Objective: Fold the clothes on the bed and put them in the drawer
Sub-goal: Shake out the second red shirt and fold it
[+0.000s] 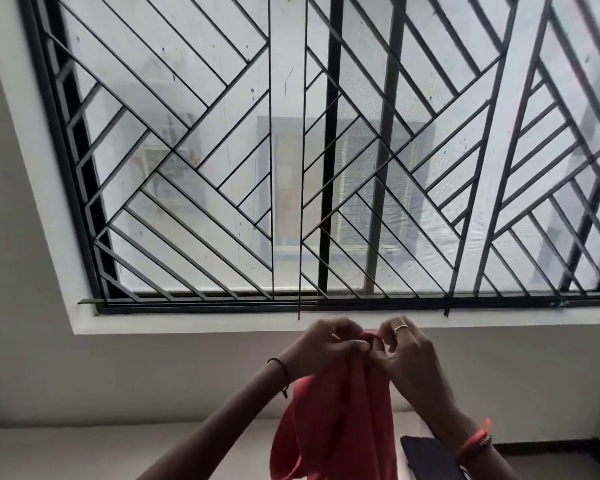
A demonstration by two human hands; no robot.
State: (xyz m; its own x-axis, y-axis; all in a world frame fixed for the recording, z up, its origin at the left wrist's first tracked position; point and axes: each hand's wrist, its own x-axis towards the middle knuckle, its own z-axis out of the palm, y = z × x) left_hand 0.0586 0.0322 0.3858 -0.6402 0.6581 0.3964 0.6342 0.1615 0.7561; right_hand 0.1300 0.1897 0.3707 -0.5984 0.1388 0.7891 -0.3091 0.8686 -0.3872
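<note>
A coral-red garment [340, 424] hangs in front of me, held up by its top edge below the window. My left hand [323, 348] pinches the top of the cloth from the left. My right hand [409, 358], with a ring on one finger, grips the same top edge from the right, close against the left hand. The cloth falls in folds down past the bottom of the frame. A dark folded piece of cloth [430, 457] lies at the lower right, partly behind my right forearm. No drawer is in view.
A large window with a black diagonal metal grille [291, 150] fills most of the view. A white sill [187, 323] and a pale wall lie below it. A pale surface [84, 452] stretches along the bottom left.
</note>
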